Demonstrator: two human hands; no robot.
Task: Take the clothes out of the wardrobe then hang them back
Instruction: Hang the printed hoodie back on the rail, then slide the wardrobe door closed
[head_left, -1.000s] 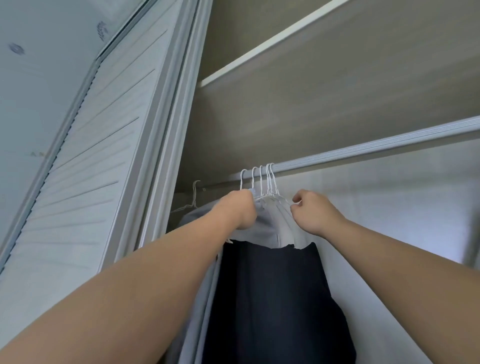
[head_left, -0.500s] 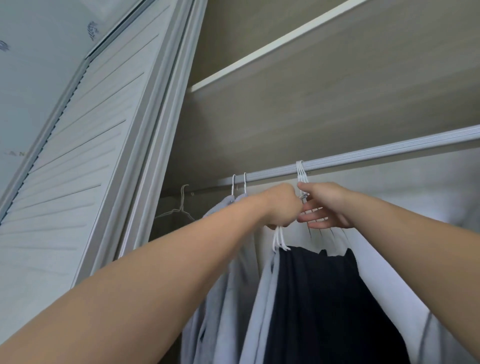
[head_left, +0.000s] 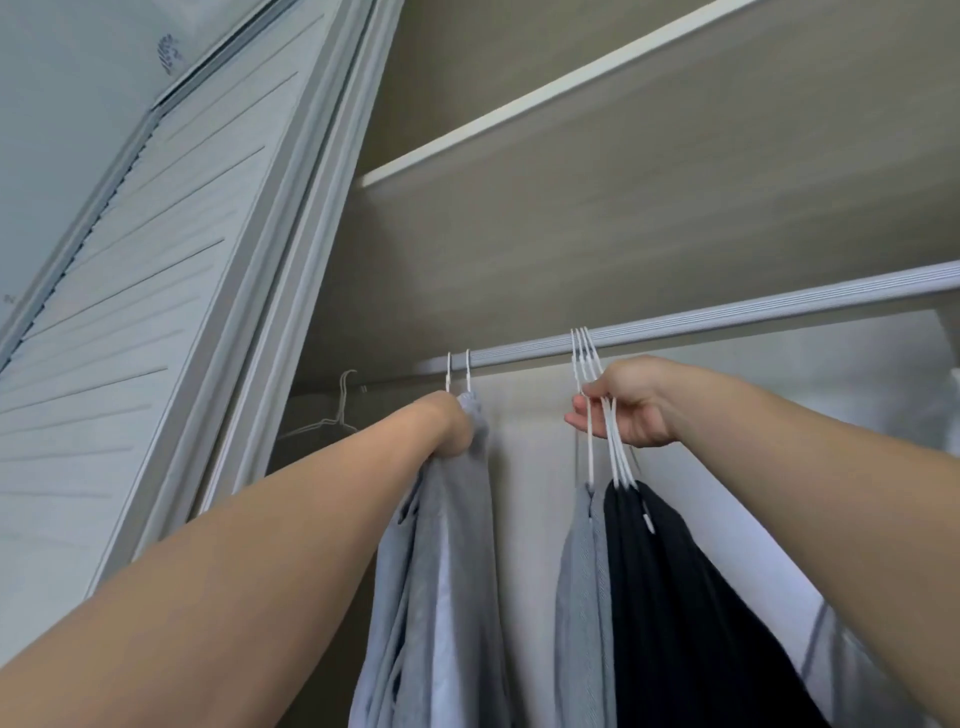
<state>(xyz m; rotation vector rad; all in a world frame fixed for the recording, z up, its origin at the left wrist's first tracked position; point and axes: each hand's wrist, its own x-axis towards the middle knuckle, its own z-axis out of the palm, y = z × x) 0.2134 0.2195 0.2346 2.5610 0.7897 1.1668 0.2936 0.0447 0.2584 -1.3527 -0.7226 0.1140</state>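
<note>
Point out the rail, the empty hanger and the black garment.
rail (head_left: 727, 318), head view, bare stretch right of the hooks.
empty hanger (head_left: 340, 408), head view, its neck.
black garment (head_left: 675, 597), head view, middle of the cloth.

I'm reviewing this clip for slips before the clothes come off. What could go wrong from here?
1. The right hand pinches several hangers at once. If they are lifted off the rail together, one may catch or slip free and drop the black garment.
2. The left hand grips the grey clothes by the fabric, not by their hooks. A pull might drag them off their hangers.
</note>
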